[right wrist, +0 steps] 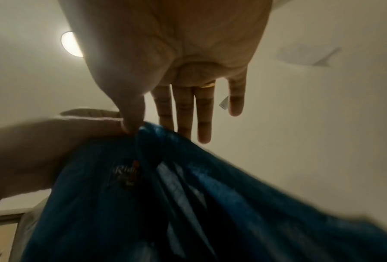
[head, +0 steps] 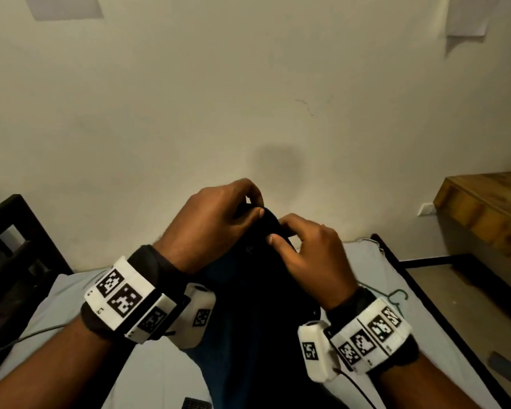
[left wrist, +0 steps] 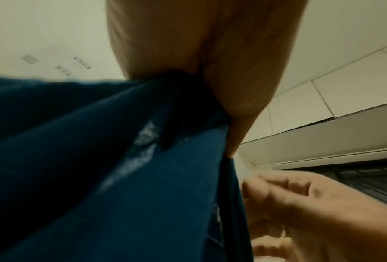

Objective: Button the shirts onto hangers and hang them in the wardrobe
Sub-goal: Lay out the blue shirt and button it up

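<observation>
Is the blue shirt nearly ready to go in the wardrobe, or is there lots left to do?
Lots left. Done: nothing that shows. In hand: the left hand and the right hand both pinch the top of the blue shirt, held up over the bed. Left: a green hanger lies on the bed beside it; no buttoning can be made out, and no wardrobe is in sight.

dark blue shirt (head: 248,305) | held up by collar | hanging over bed
</observation>
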